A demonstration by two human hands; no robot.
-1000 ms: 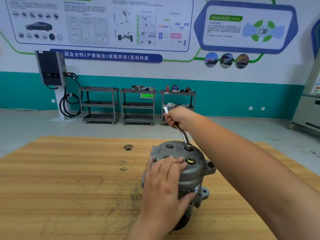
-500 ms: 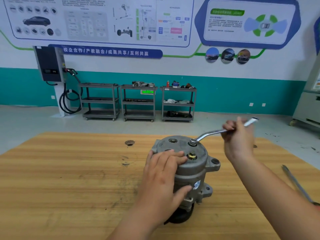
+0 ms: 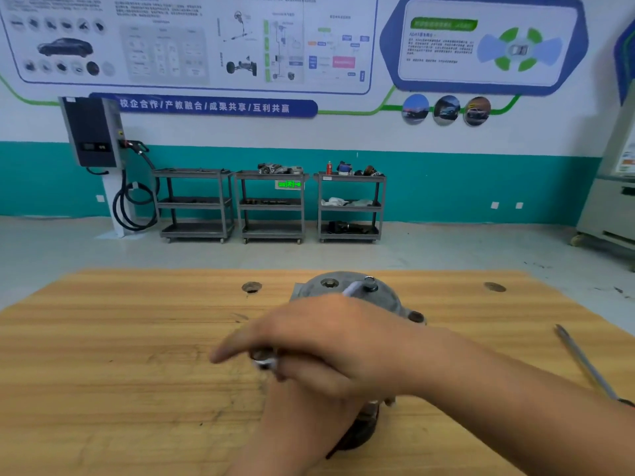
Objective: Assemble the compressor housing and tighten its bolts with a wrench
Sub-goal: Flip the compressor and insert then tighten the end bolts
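one heavy, rigid compressor housing [image 3: 391, 304] is stood on the bench [image 3: 137, 372], judged best steadied round its body; the wrench [image 3: 354, 289] is clenched in the fingers of the right hand [image 3: 330, 345], while the grasp of the left hand [image 3: 319, 403] cannot be told.

blue wall banner [image 3: 202, 106], 校企合作/产教融合/成果共享/互利共赢

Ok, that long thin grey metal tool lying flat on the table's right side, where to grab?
Mid-shaft, from above, fingers across it. The long thin grey metal tool lies flat and diagonal on the wooden table; its near end leaves the frame.
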